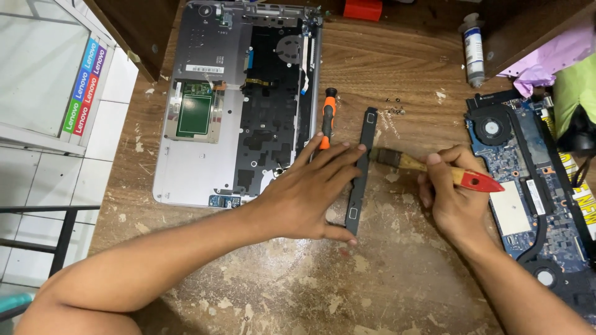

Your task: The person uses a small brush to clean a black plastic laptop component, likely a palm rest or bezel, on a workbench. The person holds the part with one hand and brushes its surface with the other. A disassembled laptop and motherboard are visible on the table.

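Left hand (308, 197) lies flat and open, fingers spread, pressing a long black speaker bar (361, 170) against the worn wooden tabletop (385, 279). Right hand (452, 195) is closed around a red-handled paintbrush (434, 169), bristles touching the bar's upper section. An orange-and-black screwdriver (326, 118) lies just beside the opened laptop chassis (236, 99). A blue motherboard (528, 180) sits at right.
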